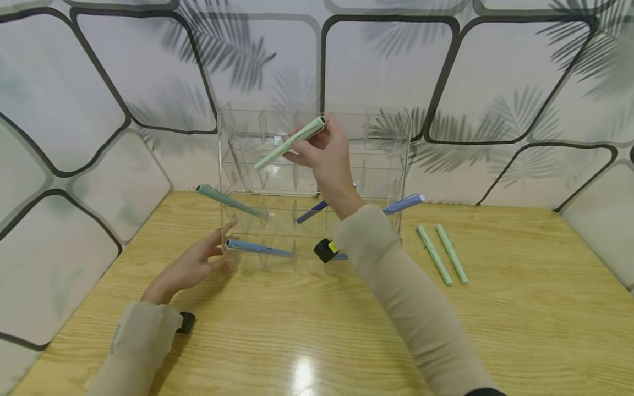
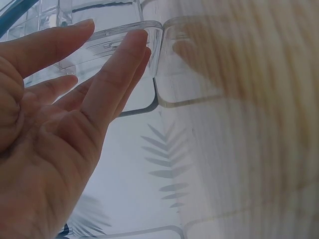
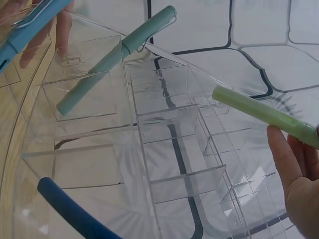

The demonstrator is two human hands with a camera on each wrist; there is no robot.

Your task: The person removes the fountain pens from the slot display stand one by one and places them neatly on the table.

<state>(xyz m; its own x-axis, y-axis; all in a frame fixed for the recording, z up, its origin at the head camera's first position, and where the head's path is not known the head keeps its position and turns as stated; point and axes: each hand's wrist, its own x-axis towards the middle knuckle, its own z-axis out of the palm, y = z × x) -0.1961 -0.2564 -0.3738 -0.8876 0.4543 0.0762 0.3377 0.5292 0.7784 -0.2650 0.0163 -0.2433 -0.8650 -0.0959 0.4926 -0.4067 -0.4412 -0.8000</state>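
A light green pen [image 1: 289,143] is pinched between the thumb and fingers of the right hand [image 1: 329,157]; it is held aslant above the upper tiers of a clear organizer [image 1: 386,129], its clip end raised toward the organizer's right side. The left hand [image 1: 193,264] is held with fingers loosely spread at the organizer's front left corner; whether the plastic is touched cannot be told.

In the lower tiers, a dark green pen [image 1: 230,202] is leaned out past the left edge, and a light blue pen [image 1: 260,248] is laid in front, below it. A dark blue pen [image 1: 312,212] is tilted near the middle, partly covered by the right wrist, and a violet-blue pen [image 1: 405,203] is stuck out past the right edge.

The organizer is set by the back edge of a wood-grained worktop [image 1: 247,341], on which two pale green pens [image 1: 434,256] are laid side by side, apart, to the right of it. Behind, the space is closed off by a pale covering [image 1: 388,66] patterned with dark rounded outlines and grey fronds. Both forearms are covered by beige sleeves [image 1: 426,313].
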